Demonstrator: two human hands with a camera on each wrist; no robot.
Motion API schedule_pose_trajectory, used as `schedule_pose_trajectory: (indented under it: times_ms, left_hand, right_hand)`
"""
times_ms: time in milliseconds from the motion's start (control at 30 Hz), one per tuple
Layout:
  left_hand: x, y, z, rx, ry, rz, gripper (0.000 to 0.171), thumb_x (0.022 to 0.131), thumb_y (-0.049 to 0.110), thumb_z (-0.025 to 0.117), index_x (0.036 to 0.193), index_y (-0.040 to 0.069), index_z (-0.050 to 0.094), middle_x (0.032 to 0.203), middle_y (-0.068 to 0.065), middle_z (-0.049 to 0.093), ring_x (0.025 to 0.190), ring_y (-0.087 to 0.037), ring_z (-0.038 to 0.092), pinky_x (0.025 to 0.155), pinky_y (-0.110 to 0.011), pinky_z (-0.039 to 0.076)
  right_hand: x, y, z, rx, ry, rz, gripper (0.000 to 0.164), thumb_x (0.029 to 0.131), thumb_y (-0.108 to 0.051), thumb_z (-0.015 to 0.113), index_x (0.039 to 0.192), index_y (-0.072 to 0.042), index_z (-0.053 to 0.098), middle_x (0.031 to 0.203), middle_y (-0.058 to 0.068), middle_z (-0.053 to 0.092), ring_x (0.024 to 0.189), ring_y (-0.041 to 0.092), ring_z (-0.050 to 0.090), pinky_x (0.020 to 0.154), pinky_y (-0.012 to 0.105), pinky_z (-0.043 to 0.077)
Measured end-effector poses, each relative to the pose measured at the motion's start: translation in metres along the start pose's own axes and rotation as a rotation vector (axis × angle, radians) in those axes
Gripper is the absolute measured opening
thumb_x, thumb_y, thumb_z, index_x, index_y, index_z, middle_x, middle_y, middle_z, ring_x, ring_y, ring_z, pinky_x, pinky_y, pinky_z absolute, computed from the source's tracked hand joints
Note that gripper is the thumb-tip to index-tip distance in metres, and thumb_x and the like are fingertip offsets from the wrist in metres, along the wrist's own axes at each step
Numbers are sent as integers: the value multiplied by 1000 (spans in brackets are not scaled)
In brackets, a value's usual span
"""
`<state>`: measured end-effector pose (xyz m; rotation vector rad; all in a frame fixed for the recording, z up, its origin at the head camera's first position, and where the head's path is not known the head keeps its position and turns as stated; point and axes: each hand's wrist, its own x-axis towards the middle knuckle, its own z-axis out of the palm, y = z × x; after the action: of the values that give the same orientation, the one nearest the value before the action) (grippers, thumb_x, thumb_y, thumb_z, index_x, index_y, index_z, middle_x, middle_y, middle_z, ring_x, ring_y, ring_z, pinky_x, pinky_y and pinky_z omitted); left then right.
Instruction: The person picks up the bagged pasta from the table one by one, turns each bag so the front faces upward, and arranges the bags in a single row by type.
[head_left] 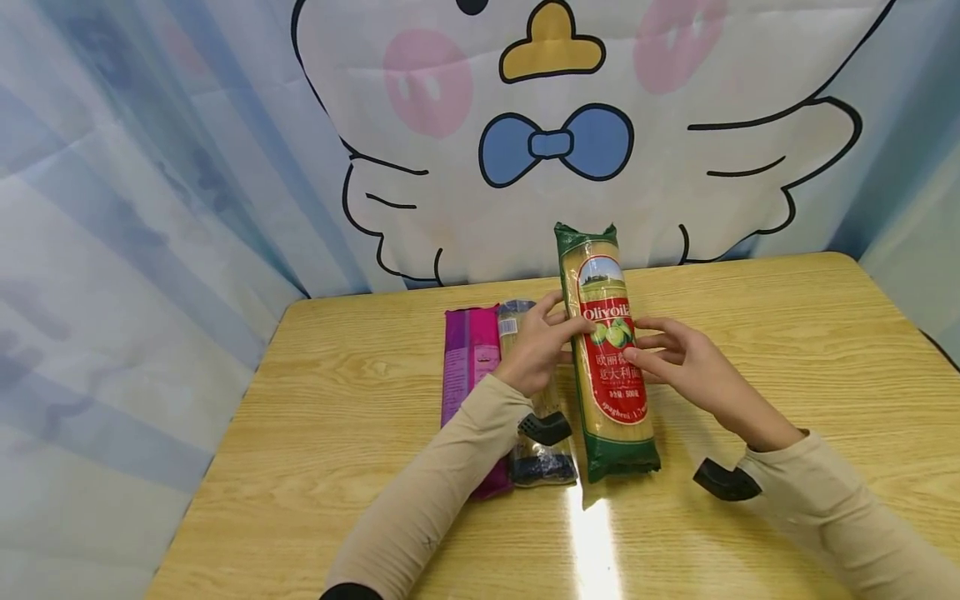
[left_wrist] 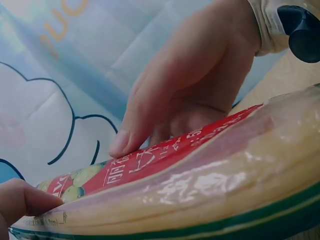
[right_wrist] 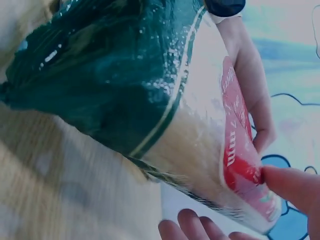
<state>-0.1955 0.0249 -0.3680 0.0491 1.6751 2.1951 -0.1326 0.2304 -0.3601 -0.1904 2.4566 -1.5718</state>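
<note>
Probably for balance, our left hand and right hand pinch the spaghetti packet from opposite sides, fingers half curled

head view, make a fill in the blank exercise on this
The left hand and right hand both touch the long, green-ended plastic spaghetti packet, whose oval label is mainly ____.
In the head view, the flat magenta plastic packet lies to the ____ of the clear, dark-ended plastic packet.
The printed bow tie on the white fabric backdrop is ____.
Missing: red; left; blue.
</note>
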Motion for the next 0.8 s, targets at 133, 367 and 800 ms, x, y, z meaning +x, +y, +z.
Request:
schedule_pose_trajectory:
  times_ms: [133, 367, 800]
  left_hand:
    - [0, -1, -1, -17, -34, 0, 60, 88, 2, 67, 141, 21, 49, 119, -11, 67, 99, -23, 67, 79, -41, 61]
    - [1, -2, -2, -28, -55, -4, 61, 88, 1, 67, 143, 20, 47, 123, -14, 66, 104, -28, 67, 86, -47, 59]
    - [2, -4, -5, -31, -86, -8, 58, 90, 2, 68, 142, 20, 48, 125, -14, 66, 104, -26, 67, 86, -46, 59]
  right_hand:
    - [-1, 2, -1, 75, -60, 28, 71, 102, -38, 54, 154, 0, 25, 140, 31, 49, 122, 40, 57, 89, 46, 59]
    - [-1, 3, 0, 152, -74, 36, 68, 103, -36, 54, 153, 1, 25, 142, 32, 47, 110, 24, 64, 80, 38, 62]
    - [-1, 0, 0, 189, -14, 26, 64, 100, -30, 62, 147, -1, 31, 128, 27, 57, 91, 14, 69, 73, 38, 62]
